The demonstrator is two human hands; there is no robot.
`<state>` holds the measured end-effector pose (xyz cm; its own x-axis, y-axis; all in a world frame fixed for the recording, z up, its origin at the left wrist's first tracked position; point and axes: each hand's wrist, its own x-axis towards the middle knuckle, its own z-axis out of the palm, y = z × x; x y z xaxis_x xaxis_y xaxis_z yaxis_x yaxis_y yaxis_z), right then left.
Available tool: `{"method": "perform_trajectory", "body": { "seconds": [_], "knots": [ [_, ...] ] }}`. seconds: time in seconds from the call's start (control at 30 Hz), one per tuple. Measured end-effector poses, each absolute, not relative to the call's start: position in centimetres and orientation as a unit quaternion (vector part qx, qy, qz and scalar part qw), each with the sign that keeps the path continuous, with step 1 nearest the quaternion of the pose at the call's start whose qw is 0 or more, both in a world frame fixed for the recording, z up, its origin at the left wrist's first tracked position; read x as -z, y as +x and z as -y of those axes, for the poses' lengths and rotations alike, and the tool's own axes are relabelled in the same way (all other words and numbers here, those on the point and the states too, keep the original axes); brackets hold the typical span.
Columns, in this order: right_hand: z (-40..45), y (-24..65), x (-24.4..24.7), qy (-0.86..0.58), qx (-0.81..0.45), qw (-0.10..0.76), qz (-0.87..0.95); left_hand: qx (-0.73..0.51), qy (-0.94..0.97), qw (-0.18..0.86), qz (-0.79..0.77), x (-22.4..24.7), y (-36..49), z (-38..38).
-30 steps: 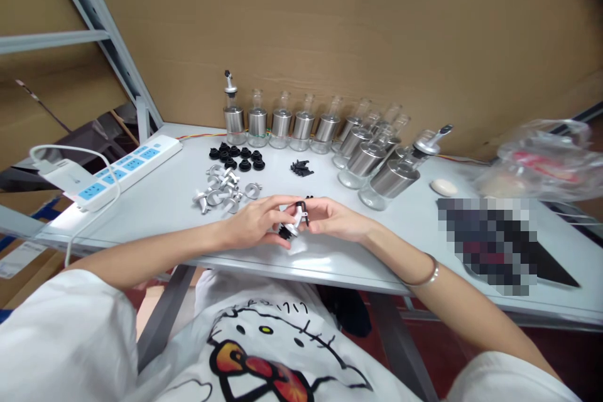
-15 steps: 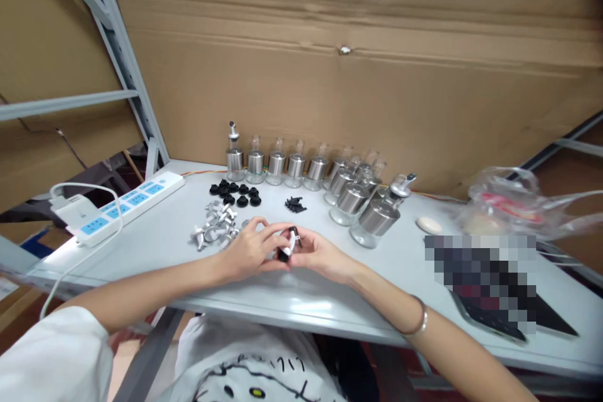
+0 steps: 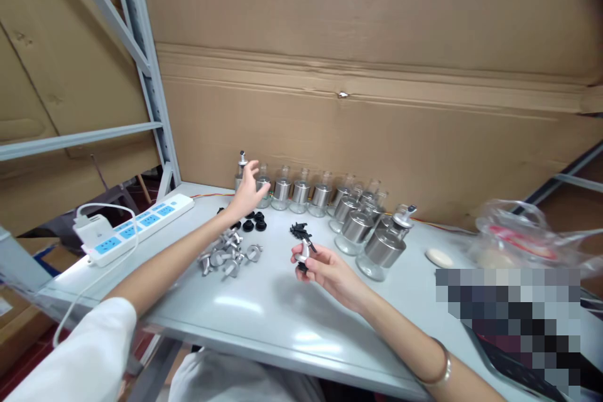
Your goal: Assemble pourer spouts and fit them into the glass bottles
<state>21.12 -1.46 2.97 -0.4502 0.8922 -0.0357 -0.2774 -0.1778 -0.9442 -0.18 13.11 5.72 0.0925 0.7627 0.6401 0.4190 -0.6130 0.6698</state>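
Reaching by bottles [image 3: 282,190], pinching a pourer [image 3: 303,256]

Left hand [image 3: 247,193]: open, apparently empty; a stray fingertip could topple glass. Right hand [image 3: 328,271]: gripping pourer above table [image 3: 264,320]; I judge a loose pinch could drop it. Bottles: clear, cylindrical, steel-sleeved, slim-necked. Stoppers [image 3: 248,225]: black, squat. Tops [image 3: 230,269]: silvery, disc-based, heaped. Tips [image 3: 299,230]: black, slender.

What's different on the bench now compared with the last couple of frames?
The left hand has let go of the pour spout and moved forward and to the left, now open in front of the leftmost bottles. The right hand holds the spout alone. The bottles and silver parts look unchanged; the camera view has shifted.
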Motion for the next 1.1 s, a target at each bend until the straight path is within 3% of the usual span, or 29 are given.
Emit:
{"method": "perform_trajectory", "body": {
  "seconds": [0.23,0.5,0.73,0.87,1.0,1.1],
  "knots": [
    [1.6,21.2,-3.2,-0.312,-0.675,0.457,0.488,-0.503,0.695,0.197,-0.474,-6.9,0.8,-20.2],
    [1.1,21.9,-3.4,-0.32,-0.629,0.5,0.503,-0.538,0.676,0.174,-0.472,-6.4,0.5,-20.2],
    [0.9,22.5,-3.7,-0.374,-0.409,0.561,0.615,-0.7,0.668,0.068,-0.244,-8.8,1.0,-14.0],
    [1.0,22.5,-3.7,-0.391,-0.251,0.596,0.655,-0.643,0.733,0.17,-0.139,-7.6,2.2,-7.2],
    [1.4,22.2,-3.2,-0.355,-0.252,0.63,0.643,-0.554,0.769,0.31,-0.079,-4.4,3.0,-1.2],
    [1.8,22.1,-2.9,-0.306,-0.241,0.628,0.674,-0.524,0.776,0.348,-0.043,-3.0,2.9,0.6]
  ]
}}
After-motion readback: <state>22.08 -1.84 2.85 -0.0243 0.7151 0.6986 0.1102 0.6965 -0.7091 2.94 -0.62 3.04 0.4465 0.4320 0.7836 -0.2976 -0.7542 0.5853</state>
